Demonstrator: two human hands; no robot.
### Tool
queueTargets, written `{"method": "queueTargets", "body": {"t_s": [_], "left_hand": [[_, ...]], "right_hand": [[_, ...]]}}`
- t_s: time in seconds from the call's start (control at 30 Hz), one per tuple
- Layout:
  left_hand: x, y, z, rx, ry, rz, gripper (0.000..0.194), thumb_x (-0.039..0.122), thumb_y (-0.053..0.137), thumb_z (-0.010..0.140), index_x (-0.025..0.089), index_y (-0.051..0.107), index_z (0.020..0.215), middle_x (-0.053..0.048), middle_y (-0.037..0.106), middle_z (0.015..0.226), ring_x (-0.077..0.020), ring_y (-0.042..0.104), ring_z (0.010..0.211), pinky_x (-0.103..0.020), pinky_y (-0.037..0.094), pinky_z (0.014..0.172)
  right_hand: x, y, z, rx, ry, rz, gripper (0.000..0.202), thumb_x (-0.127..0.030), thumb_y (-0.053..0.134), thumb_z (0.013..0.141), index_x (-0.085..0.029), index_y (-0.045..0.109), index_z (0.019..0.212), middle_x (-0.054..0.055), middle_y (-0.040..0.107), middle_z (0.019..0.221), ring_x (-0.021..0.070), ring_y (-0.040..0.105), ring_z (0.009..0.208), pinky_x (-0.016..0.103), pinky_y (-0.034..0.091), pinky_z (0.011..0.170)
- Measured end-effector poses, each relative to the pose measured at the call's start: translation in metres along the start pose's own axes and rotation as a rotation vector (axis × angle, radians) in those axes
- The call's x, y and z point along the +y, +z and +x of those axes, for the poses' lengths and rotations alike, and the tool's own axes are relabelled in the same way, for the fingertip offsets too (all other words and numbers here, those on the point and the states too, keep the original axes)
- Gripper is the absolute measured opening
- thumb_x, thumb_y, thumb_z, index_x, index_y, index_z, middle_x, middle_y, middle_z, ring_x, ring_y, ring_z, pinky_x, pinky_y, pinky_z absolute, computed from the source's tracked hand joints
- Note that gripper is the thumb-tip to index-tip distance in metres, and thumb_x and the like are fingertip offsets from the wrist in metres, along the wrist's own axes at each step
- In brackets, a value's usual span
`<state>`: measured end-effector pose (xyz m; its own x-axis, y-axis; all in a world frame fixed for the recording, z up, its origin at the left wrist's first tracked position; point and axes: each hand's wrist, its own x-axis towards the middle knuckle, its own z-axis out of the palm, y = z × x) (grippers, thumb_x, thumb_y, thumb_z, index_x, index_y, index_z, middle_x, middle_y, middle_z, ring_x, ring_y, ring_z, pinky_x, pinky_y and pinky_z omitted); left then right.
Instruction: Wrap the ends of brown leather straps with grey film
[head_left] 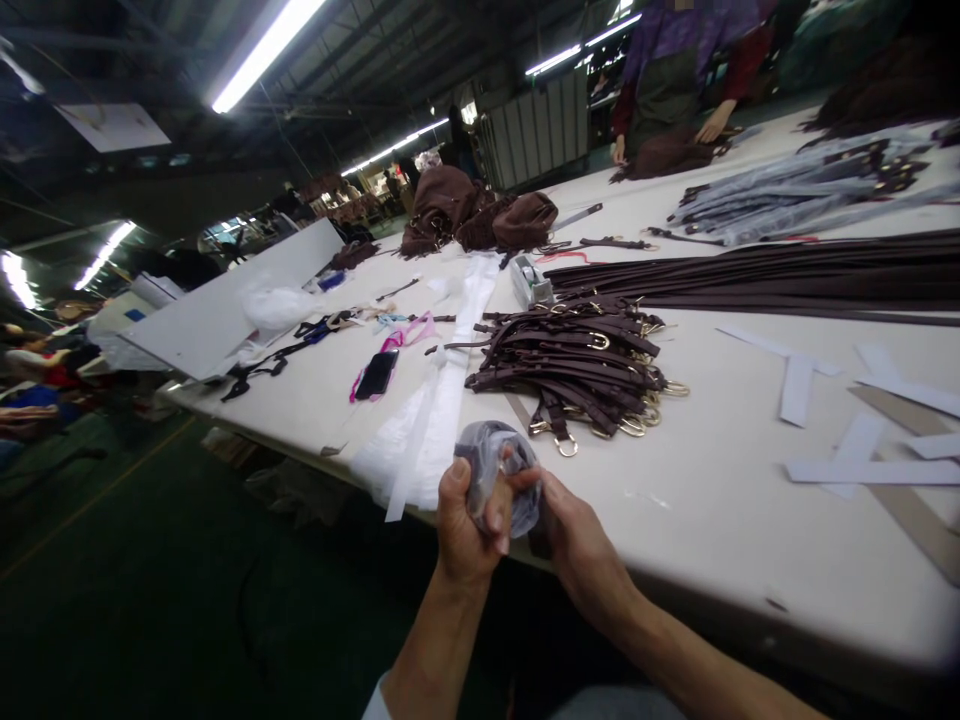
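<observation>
At the table's near edge I hold a dark strap (pixel 480 440) rolled into a loop and wrapped in clear plastic. My left hand (pixel 463 525) grips the loop from the left, with its thumb upright and fingers through the opening. From the right, my right hand (pixel 581 530) is closed on the other side of the roll. Just beyond my hands lies a pile of dark brown straps (pixel 562 360) with gold-coloured buckles and clips. A stack of clear plastic sleeves (pixel 405 440) lies to the left, with a white strip across it.
A phone (pixel 377 374) lies on the left of the white table (pixel 712 540). White paper strips (pixel 870 472) are scattered at right. Long dark strips (pixel 787 275) and plastic-wrapped straps (pixel 795 190) lie farther back. Brown bags (pixel 450 210) stand behind, and a person (pixel 675 80) handles brown material across the table.
</observation>
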<state>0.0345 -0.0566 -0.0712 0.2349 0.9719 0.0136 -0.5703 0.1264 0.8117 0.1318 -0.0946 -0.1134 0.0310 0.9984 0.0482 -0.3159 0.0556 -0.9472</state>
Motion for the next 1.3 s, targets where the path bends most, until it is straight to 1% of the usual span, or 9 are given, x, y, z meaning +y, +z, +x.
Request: {"method": "queueTargets", "body": {"t_s": [0.2, 0.3, 0.4, 0.5, 0.6, 0.8, 1.0, 1.17, 1.3], "left_hand": [[-0.034, 0.007, 0.003, 0.059, 0.2, 0.131, 0.043, 0.054, 0.049, 0.078, 0.016, 0.057, 0.059, 0.001, 0.052, 0.048, -0.0135, 0.056, 0.049, -0.027, 0.049, 0.058], [-0.044, 0.002, 0.006, 0.067, 0.255, 0.216, 0.037, 0.053, 0.051, 0.074, 0.018, 0.06, 0.079, -0.002, 0.06, 0.066, -0.0204, 0.061, 0.072, -0.032, 0.049, 0.069], [-0.035, -0.004, 0.013, -0.139, 0.13, 0.345, 0.047, 0.053, 0.047, 0.076, 0.016, 0.059, 0.103, -0.008, 0.064, 0.093, -0.0259, 0.058, 0.091, -0.038, 0.046, 0.08], [-0.024, -0.004, 0.026, -0.428, -0.034, 0.663, 0.047, 0.052, 0.05, 0.079, 0.015, 0.058, 0.108, -0.008, 0.063, 0.102, -0.0254, 0.055, 0.098, -0.036, 0.041, 0.087], [-0.035, -0.001, 0.037, -0.634, -0.071, 1.025, 0.038, 0.043, 0.056, 0.082, 0.018, 0.055, 0.11, -0.005, 0.062, 0.103, -0.0204, 0.055, 0.096, -0.03, 0.041, 0.086], [-0.09, -0.009, 0.037, -0.769, 0.264, 1.294, 0.031, 0.04, 0.042, 0.089, 0.014, 0.057, 0.087, -0.008, 0.06, 0.083, -0.02, 0.052, 0.08, -0.034, 0.042, 0.078], [-0.101, -0.012, 0.032, -1.01, 0.599, 1.566, 0.013, 0.026, 0.051, 0.085, 0.018, 0.058, 0.091, -0.005, 0.062, 0.08, -0.0189, 0.055, 0.081, -0.042, 0.034, 0.095], [-0.107, -0.013, 0.027, -0.961, 0.589, 1.582, 0.013, 0.023, 0.05, 0.083, 0.019, 0.058, 0.093, -0.003, 0.061, 0.078, -0.0178, 0.056, 0.081, -0.042, 0.031, 0.1], [-0.108, -0.013, 0.025, -0.937, 0.559, 1.584, 0.012, 0.021, 0.049, 0.082, 0.019, 0.058, 0.09, -0.002, 0.06, 0.079, -0.0173, 0.055, 0.082, -0.042, 0.029, 0.101]], "right_hand": [[0.011, -0.003, 0.009, 0.153, -0.145, -0.166, 0.041, -0.035, 0.041, 0.091, -0.019, 0.045, 0.129, 0.008, 0.055, 0.126, 0.0223, 0.049, 0.118, 0.04, 0.036, 0.103], [0.006, -0.028, 0.018, 0.227, -0.354, -0.353, 0.037, -0.026, 0.04, 0.092, -0.02, 0.045, 0.129, 0.008, 0.055, 0.124, 0.0206, 0.05, 0.116, 0.037, 0.04, 0.101], [-0.009, -0.07, 0.023, 0.174, -0.662, -0.709, 0.043, -0.012, 0.039, 0.091, -0.021, 0.041, 0.133, 0.01, 0.054, 0.119, 0.0203, 0.051, 0.111, 0.035, 0.045, 0.093], [-0.02, -0.113, 0.024, -0.103, -0.973, -1.133, 0.048, -0.005, 0.04, 0.088, -0.016, 0.039, 0.135, 0.013, 0.055, 0.106, 0.0229, 0.052, 0.1, 0.038, 0.049, 0.085], [-0.017, -0.14, 0.022, -0.325, -1.103, -1.388, 0.045, -0.007, 0.037, 0.09, -0.01, 0.04, 0.134, 0.016, 0.055, 0.104, 0.026, 0.051, 0.1, 0.043, 0.05, 0.083], [-0.005, -0.171, 0.012, -0.535, -0.894, -1.355, 0.048, -0.012, 0.033, 0.094, -0.01, 0.027, 0.141, 0.015, 0.057, 0.112, 0.0233, 0.05, 0.107, 0.041, 0.048, 0.087], [-0.01, -0.193, 0.003, -0.763, -0.592, -1.157, 0.042, -0.024, 0.04, 0.095, -0.017, 0.038, 0.136, 0.013, 0.057, 0.12, 0.0199, 0.046, 0.116, 0.04, 0.04, 0.095], [-0.007, -0.206, 0.008, -0.653, -0.611, -1.317, 0.032, -0.026, 0.042, 0.094, -0.024, 0.053, 0.123, 0.01, 0.058, 0.119, 0.0208, 0.05, 0.108, 0.042, 0.04, 0.089], [-0.02, -0.223, 0.004, -0.563, -0.629, -1.357, 0.056, -0.044, 0.054, 0.086, -0.017, 0.042, 0.134, 0.016, 0.052, 0.122, 0.0235, 0.051, 0.103, 0.04, 0.043, 0.086]]}}
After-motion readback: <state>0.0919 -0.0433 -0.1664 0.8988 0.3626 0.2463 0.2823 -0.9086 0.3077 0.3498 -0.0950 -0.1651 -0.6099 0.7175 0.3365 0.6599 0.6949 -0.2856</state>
